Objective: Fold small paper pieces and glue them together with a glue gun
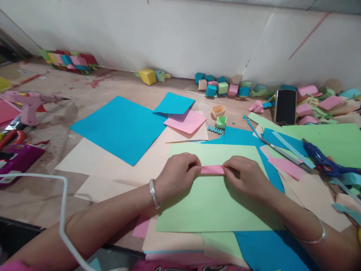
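Observation:
A narrow pink paper strip (212,170) is stretched level between my two hands, over a light green paper sheet (214,210). My left hand (180,175) pinches its left end between thumb and fingers. At the other end, my right hand (246,176) grips it the same way. Just beyond the hands lie a small open green paper box (221,122), a peach paper box (218,111) and a fringed teal paper piece (215,130). Pink folded paper (186,121) and blue sheets (121,130) spread to the left.
Small coloured paper cubes (222,87) line the wall. A phone (285,107) leans among paper pieces at right, near scissors (284,153) and a blue-handled tool (324,160). A pink glue gun (29,105) lies at left. A white cable (63,210) crosses over my left forearm.

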Demonstrator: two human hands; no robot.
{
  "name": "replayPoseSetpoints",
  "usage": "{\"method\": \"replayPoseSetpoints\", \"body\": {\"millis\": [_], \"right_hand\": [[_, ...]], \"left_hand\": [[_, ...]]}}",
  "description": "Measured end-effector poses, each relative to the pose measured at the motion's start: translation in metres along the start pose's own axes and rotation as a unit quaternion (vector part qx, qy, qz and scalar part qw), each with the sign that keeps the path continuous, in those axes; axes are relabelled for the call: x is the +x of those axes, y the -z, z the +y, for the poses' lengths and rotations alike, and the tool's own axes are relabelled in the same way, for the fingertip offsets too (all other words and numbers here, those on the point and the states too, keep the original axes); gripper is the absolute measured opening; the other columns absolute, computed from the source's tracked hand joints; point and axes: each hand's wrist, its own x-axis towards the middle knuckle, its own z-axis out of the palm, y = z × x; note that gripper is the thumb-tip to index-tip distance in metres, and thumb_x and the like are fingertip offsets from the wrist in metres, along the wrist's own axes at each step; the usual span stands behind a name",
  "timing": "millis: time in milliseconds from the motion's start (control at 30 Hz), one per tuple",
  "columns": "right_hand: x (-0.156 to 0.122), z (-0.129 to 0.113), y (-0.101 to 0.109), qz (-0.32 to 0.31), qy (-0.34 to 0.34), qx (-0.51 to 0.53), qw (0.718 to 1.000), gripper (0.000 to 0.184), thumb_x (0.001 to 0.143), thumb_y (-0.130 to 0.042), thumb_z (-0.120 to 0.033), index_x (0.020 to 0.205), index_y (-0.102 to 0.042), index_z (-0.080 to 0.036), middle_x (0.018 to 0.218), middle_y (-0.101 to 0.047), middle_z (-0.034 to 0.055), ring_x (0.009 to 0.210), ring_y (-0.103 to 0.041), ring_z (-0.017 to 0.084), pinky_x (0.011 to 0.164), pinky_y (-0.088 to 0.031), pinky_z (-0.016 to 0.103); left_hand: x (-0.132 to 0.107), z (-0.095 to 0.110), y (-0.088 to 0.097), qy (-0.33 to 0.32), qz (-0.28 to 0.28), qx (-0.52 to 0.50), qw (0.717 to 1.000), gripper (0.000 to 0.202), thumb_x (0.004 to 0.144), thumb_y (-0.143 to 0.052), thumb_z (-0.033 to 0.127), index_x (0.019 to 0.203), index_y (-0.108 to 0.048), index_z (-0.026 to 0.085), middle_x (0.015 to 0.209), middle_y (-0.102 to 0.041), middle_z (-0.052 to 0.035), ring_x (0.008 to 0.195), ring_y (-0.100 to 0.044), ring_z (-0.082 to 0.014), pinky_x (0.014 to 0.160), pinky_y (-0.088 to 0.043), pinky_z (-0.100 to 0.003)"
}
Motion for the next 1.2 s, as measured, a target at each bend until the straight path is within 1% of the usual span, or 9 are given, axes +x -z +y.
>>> {"method": "replayPoseSetpoints", "body": {"millis": [200, 333, 400, 533, 700, 767, 900, 1067, 1200], "right_hand": [[-0.001, 0.001, -0.013, 0.011, 0.019, -0.090, 0.996, 0.016, 0.079, -0.050, -0.011, 0.066, -0.055, -0.019, 0.060, -0.055, 0.0007, 0.057, -0.047, 0.014, 0.055, -0.031, 0.027], [0.000, 0.001, -0.014, 0.012, -0.014, -0.072, 0.997, 0.007, 0.082, -0.051, -0.014, 0.081, -0.057, -0.018, 0.061, -0.054, -0.0018, 0.055, -0.047, 0.012, 0.054, -0.031, 0.025], [0.000, 0.002, -0.013, 0.007, -0.018, -0.055, 0.998, 0.007, 0.082, -0.052, -0.014, 0.080, -0.056, -0.019, 0.061, -0.053, -0.0026, 0.054, -0.045, 0.012, 0.053, -0.031, 0.024], [0.000, 0.003, -0.010, -0.004, 0.031, -0.065, 0.997, 0.018, 0.085, -0.051, -0.013, 0.068, -0.055, -0.019, 0.060, -0.050, -0.0018, 0.057, -0.043, 0.012, 0.053, -0.027, 0.025], [-0.005, -0.013, -0.004, 0.049, 0.138, -0.264, 0.953, 0.026, 0.086, -0.050, -0.006, 0.066, -0.061, -0.017, 0.074, -0.059, 0.0072, 0.071, -0.045, 0.019, 0.061, -0.028, 0.032], [-0.009, -0.025, -0.004, 0.044, 0.184, -0.307, 0.933, 0.022, 0.086, -0.050, -0.004, 0.076, -0.066, -0.015, 0.080, -0.061, 0.0092, 0.076, -0.046, 0.021, 0.065, -0.030, 0.035], [-0.015, -0.041, -0.009, 0.001, 0.216, -0.326, 0.920, 0.027, 0.089, -0.049, -0.008, 0.111, -0.065, -0.010, 0.080, -0.061, 0.0084, 0.079, -0.047, 0.023, 0.068, -0.032, 0.038], [-0.021, -0.042, -0.012, -0.032, 0.197, -0.327, 0.924, 0.024, 0.080, -0.049, 0.001, 0.082, -0.070, -0.011, 0.079, -0.061, 0.0110, 0.075, -0.048, 0.024, 0.067, -0.033, 0.040], [-0.026, -0.038, -0.008, -0.043, 0.164, -0.371, 0.913, 0.023, 0.068, -0.051, 0.005, 0.064, -0.065, -0.013, 0.070, -0.058, 0.0124, 0.066, -0.046, 0.024, 0.060, -0.029, 0.039]], "left_hand": [[-0.001, 0.002, -0.004, -0.012, -0.016, 0.087, 0.996, 0.008, 0.088, -0.052, 0.017, 0.081, -0.055, 0.017, 0.073, -0.059, -0.0006, 0.066, -0.052, -0.0157, 0.058, -0.036, -0.027], [-0.001, 0.001, -0.009, -0.061, -0.016, 0.141, 0.988, 0.016, 0.092, -0.045, 0.017, 0.080, -0.055, 0.017, 0.070, -0.052, -0.0008, 0.065, -0.045, -0.0155, 0.057, -0.030, -0.028], [-0.001, -0.001, -0.010, -0.074, -0.021, 0.141, 0.987, 0.020, 0.093, -0.045, 0.018, 0.078, -0.058, 0.017, 0.069, -0.049, -0.0006, 0.064, -0.043, -0.0148, 0.055, -0.027, -0.027], [-0.002, 0.000, -0.008, -0.092, -0.007, 0.176, 0.980, 0.024, 0.091, -0.051, 0.019, 0.070, -0.062, 0.017, 0.070, -0.047, -0.0025, 0.068, -0.042, -0.0162, 0.054, -0.026, -0.028], [-0.007, 0.006, -0.007, -0.207, -0.043, 0.282, 0.936, 0.022, 0.090, -0.050, 0.009, 0.071, -0.060, 0.014, 0.081, -0.054, -0.0064, 0.079, -0.046, -0.0205, 0.063, -0.035, -0.034], [-0.011, 0.008, -0.009, -0.250, -0.059, 0.321, 0.912, 0.019, 0.088, -0.050, 0.006, 0.073, -0.059, 0.014, 0.079, -0.054, -0.0059, 0.075, -0.046, -0.0208, 0.062, -0.034, -0.036], [-0.019, 0.011, -0.013, -0.261, -0.040, 0.364, 0.893, 0.015, 0.083, -0.051, 0.003, 0.076, -0.059, 0.013, 0.074, -0.052, -0.0054, 0.068, -0.046, -0.0214, 0.059, -0.031, -0.037], [-0.020, 0.016, -0.014, -0.265, -0.036, 0.356, 0.895, 0.015, 0.089, -0.047, 0.007, 0.089, -0.061, 0.013, 0.075, -0.053, -0.0039, 0.068, -0.046, -0.0210, 0.059, -0.030, -0.037], [-0.019, 0.017, -0.013, -0.255, -0.050, 0.372, 0.891, 0.015, 0.090, -0.047, 0.008, 0.083, -0.060, 0.014, 0.076, -0.052, -0.0046, 0.068, -0.046, -0.0209, 0.056, -0.027, -0.036]]}}
